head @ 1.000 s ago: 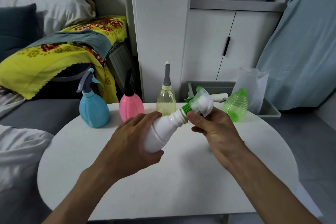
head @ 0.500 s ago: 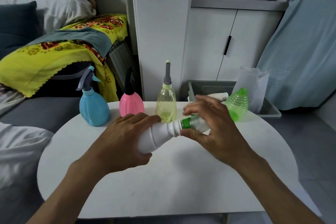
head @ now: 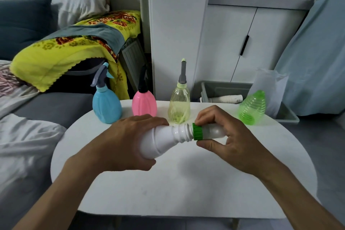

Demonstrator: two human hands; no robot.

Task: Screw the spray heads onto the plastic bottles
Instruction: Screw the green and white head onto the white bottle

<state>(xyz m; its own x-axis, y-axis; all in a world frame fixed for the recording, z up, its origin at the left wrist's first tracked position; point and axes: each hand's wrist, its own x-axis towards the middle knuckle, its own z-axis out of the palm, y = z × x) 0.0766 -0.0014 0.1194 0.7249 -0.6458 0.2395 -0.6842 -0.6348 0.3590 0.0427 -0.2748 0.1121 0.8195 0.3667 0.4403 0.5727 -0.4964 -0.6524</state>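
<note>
The left hand [head: 128, 144] grips the white bottle [head: 160, 141], held tilted above the white table [head: 186, 188], neck toward 3 o'clock. The right hand [head: 233, 142] pinches the green-collared spray head [head: 205, 131] at the neck. At 12 o'clock stand blue [head: 106, 106], pink [head: 144, 104] and yellow spray bottles [head: 179, 105]; at 2 o'clock, a green bottle [head: 253, 108].

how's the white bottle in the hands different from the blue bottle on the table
The white bottle lies tilted, held above the table in the left hand; the blue bottle stands upright on the table, untouched. The white bottle's green-collared spray head sits at the neck with threads showing, pinched by the right hand; the blue bottle's grey trigger head looks fully on. Both are opaque plastic.
</note>
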